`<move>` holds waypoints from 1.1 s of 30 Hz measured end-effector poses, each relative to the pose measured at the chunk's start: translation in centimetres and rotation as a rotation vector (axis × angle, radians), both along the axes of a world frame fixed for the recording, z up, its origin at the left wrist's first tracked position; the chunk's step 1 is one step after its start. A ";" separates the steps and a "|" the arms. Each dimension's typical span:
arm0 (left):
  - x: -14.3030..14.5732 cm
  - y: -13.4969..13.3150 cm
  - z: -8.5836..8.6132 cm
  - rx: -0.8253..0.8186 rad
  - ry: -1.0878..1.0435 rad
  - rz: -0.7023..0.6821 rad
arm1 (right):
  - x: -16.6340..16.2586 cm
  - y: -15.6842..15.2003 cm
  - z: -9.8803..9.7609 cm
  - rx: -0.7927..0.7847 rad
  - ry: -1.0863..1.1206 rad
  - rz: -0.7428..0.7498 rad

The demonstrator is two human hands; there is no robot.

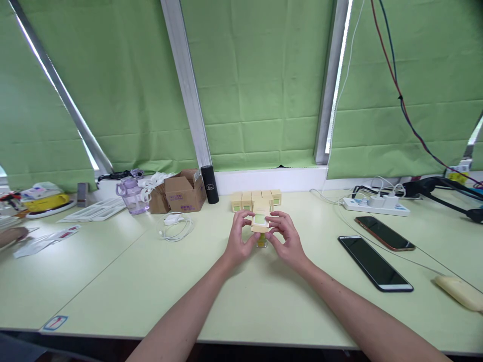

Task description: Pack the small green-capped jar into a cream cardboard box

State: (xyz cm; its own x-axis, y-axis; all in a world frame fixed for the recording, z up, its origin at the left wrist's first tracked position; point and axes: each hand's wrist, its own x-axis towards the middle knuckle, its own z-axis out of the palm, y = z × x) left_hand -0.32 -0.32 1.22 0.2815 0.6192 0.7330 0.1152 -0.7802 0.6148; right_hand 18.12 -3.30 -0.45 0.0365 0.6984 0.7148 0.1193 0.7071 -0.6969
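Observation:
Between my two hands is a small cream cardboard box (260, 221) with a green panel on its front. My left hand (240, 241) grips its left side with fingers and thumb. On the right side, the fingers of my right hand (287, 240) hold it too. Directly below the box, a small clear glass container with something yellow in it (261, 241) stands on the table; whether it touches the box I cannot tell. Just behind my hands is a row of several similar cream boxes (246, 200), partly covered by the held one.
Two phones (375, 264) lie at right, near a power strip (375, 205) and a cream oval case (458, 291). At back left are a brown carton (184, 191), a black cylinder (210, 185), a purple bottle (132, 196) and a white cable (175, 226). Another person's hand (13, 235) shows far left.

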 end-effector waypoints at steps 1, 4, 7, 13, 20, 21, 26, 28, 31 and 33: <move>0.0 0.0 0.0 -0.002 0.000 0.000 | 0.0 0.0 0.0 0.001 0.001 0.000; 0.0 0.0 0.0 -0.014 -0.002 0.008 | 0.0 0.1 -0.1 0.004 -0.001 0.002; 0.0 0.0 -0.1 -0.023 -0.004 0.017 | 0.1 0.1 -0.2 0.012 -0.003 0.009; 0.1 0.0 0.0 -0.026 -0.012 0.009 | 0.0 0.0 0.0 0.021 -0.004 0.016; 0.1 0.0 0.0 -0.018 -0.011 0.025 | 0.1 0.2 -0.1 0.036 -0.012 0.025; 0.2 0.1 -0.1 -0.015 -0.012 0.029 | 0.1 0.2 -0.1 0.038 -0.014 0.027; 0.3 0.0 0.0 -0.004 -0.015 0.037 | 0.1 0.1 0.0 0.036 -0.005 0.031; 0.3 -0.1 0.1 -0.006 -0.012 0.036 | 0.0 0.0 0.1 0.027 0.001 0.026; 0.3 -0.2 0.2 0.005 -0.004 0.036 | 0.0 -0.1 0.2 0.019 0.008 0.017; 0.4 -0.2 0.2 0.015 0.001 0.041 | -0.1 -0.1 0.3 0.016 0.013 0.014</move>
